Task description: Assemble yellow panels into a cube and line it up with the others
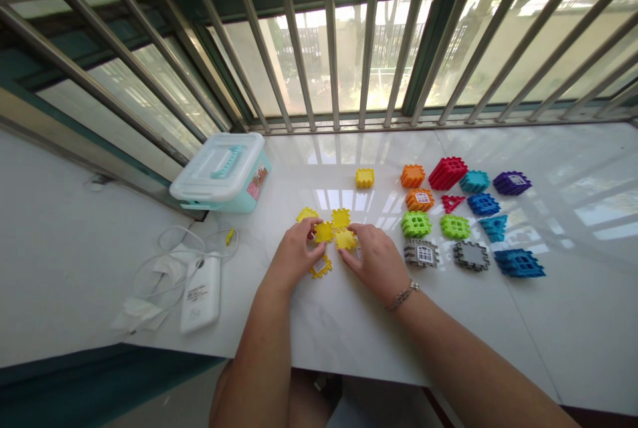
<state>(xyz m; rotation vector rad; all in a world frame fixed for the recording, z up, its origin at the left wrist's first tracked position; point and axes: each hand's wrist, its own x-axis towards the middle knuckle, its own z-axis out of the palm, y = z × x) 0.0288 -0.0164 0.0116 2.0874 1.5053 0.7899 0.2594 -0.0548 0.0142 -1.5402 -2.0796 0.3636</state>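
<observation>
Yellow interlocking square tiles lie in front of me on the white tabletop. My left hand [294,255] pinches a yellow tile [323,232] between thumb and fingers. From the other side, my right hand [379,260] grips a second yellow tile [345,239], whose edge meets the first one. Above them lies another yellow tile [341,217], close against their edges. One more yellow tile [306,214] shows partly beyond my left fingers, and a yellow tile with a window print [320,266] rests below my left thumb. A pale printed piece beside my right fingers is mostly hidden.
A small yellow stack [364,178] stands farther back. Several coloured tile stacks, including red [448,173], lime [416,224] and grey [471,256] ones, sit to the right. At left are a lidded box [222,172], a white power bank [200,294] and a cable. Metal bars [329,42] line the window.
</observation>
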